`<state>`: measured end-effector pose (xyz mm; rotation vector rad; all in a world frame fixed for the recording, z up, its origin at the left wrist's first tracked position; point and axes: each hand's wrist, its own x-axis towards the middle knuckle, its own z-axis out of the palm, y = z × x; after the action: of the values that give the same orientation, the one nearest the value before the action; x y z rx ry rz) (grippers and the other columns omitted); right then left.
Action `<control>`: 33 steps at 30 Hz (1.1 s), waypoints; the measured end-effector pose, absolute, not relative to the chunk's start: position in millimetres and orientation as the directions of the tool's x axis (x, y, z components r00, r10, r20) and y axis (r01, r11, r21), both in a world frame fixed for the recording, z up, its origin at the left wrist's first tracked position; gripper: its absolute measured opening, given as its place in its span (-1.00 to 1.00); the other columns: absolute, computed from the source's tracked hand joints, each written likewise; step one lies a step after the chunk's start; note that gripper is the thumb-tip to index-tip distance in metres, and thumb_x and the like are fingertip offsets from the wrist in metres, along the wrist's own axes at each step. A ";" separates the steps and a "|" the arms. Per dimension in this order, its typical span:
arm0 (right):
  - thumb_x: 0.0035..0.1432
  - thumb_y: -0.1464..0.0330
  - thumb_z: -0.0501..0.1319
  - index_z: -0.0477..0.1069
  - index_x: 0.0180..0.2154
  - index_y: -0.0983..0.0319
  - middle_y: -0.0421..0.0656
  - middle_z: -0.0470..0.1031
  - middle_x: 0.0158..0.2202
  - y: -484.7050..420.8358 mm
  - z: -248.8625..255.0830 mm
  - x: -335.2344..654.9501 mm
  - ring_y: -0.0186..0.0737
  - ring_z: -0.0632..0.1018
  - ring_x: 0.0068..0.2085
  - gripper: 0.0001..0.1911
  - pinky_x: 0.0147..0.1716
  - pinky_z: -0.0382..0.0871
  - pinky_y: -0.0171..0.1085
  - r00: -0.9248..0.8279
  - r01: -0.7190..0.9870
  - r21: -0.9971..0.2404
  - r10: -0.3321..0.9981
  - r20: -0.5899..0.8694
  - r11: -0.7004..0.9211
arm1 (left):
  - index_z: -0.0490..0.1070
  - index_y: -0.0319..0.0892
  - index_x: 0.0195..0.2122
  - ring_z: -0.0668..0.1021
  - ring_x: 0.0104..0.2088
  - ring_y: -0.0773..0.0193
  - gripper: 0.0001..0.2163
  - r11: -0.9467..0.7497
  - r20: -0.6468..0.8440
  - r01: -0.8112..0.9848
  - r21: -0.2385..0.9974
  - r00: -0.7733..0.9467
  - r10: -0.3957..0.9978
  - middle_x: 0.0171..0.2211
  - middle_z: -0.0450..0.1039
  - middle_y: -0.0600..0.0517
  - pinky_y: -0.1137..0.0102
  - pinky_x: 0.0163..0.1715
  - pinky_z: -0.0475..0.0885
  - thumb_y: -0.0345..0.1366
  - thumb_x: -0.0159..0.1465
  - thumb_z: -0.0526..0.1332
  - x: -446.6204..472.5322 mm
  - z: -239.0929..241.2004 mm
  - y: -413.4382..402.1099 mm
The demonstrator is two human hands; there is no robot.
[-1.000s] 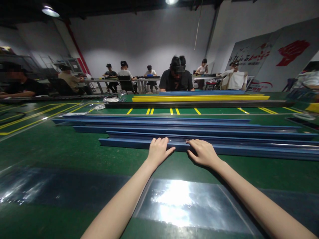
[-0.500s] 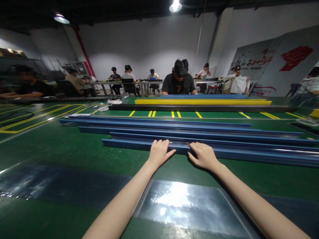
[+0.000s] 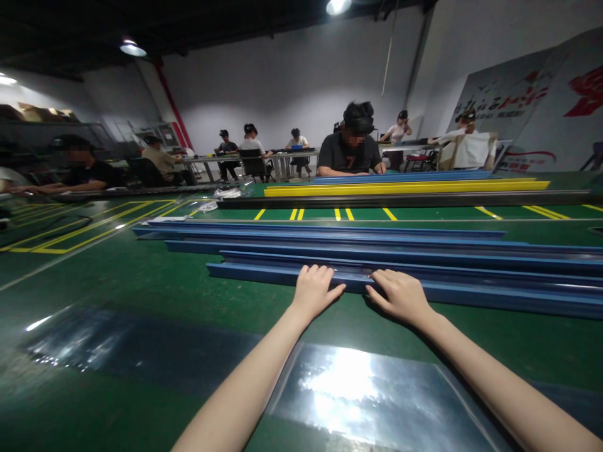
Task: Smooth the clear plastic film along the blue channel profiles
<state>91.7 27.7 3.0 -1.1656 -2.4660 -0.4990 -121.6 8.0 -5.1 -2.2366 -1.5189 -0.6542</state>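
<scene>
Several long blue strips lie side by side across the green table. My left hand (image 3: 315, 290) and my right hand (image 3: 399, 294) both rest on the nearest blue strip (image 3: 254, 272), close together near its middle. The fingers of each hand curl over the strip's top edge and the thumbs press on its near face. A thin clear film seems to lie along the strip between my hands. Both forearms stretch forward from the bottom of the view.
The green table (image 3: 141, 282) carries yellow floor-like markings at the left. A clear plastic sheet (image 3: 367, 389) lies before me. Farther back lie a yellow strip (image 3: 405, 187) and a dark strip (image 3: 400, 199). A person in a black shirt (image 3: 351, 154) sits opposite; others sit at far tables.
My hands keep their hold on the nearest blue strip. The view has shifted a little to the left and up, so everything sits slightly further right in the picture.
</scene>
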 end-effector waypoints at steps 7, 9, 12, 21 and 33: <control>0.19 0.21 -0.07 0.40 -0.34 0.26 -0.12 0.48 -0.39 29.6 -1.0 92.4 -0.27 0.44 -0.37 -0.65 -0.38 0.11 -0.32 -0.595 0.783 0.201 0.615 0.518 0.589 | 0.36 -0.18 -0.34 0.41 -0.32 0.20 -0.70 -0.349 0.556 0.936 -0.044 0.313 0.770 -0.38 0.44 0.01 0.29 -0.30 0.20 -0.04 0.21 0.05 -120.0 -6.1 8.0; 0.20 0.20 -0.07 0.39 -0.34 0.26 -0.12 0.48 -0.39 29.9 -1.6 92.5 -0.27 0.44 -0.37 -0.65 -0.39 0.11 -0.33 -0.597 0.783 0.214 0.609 0.522 0.584 | 0.36 -0.18 -0.33 0.41 -0.32 0.20 -0.70 -0.345 0.559 0.938 -0.041 0.308 0.770 -0.38 0.44 0.01 0.29 -0.30 0.20 -0.04 0.21 0.05 -119.7 -6.5 8.0; 0.20 0.21 -0.06 0.39 -0.33 0.27 -0.12 0.48 -0.40 29.5 -1.3 91.9 -0.27 0.44 -0.38 -0.65 -0.39 0.10 -0.32 -0.594 0.786 0.219 0.607 0.527 0.579 | 0.36 -0.19 -0.32 0.41 -0.32 0.19 -0.70 -0.343 0.560 0.939 -0.040 0.305 0.770 -0.37 0.44 0.00 0.30 -0.30 0.20 -0.04 0.21 0.05 -119.6 -6.5 7.7; 0.19 0.21 -0.06 0.39 -0.34 0.27 -0.13 0.46 -0.43 29.2 -1.4 91.1 -0.27 0.43 -0.40 -0.65 -0.39 0.08 -0.32 -0.588 0.792 0.228 0.607 0.535 0.566 | 0.35 -0.19 -0.33 0.40 -0.31 0.20 -0.72 -0.333 0.564 0.941 -0.066 0.311 0.765 -0.36 0.43 0.00 0.31 -0.30 0.19 -0.07 0.21 0.06 -119.2 -6.7 6.0; 0.19 0.20 -0.06 0.39 -0.35 0.28 -0.13 0.45 -0.44 28.6 0.0 90.5 -0.26 0.42 -0.40 -0.64 -0.39 0.07 -0.32 -0.585 0.798 0.235 0.617 0.526 0.556 | 0.35 -0.20 -0.28 0.40 -0.29 0.18 -0.71 -0.324 0.562 0.942 -0.092 0.317 0.764 -0.33 0.42 -0.02 0.30 -0.30 0.20 -0.07 0.22 0.05 -119.2 -7.5 6.2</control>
<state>90.5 28.6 0.0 -1.1522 -2.4092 -0.6456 -119.2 6.2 -7.5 -2.1851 -1.5127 -0.5983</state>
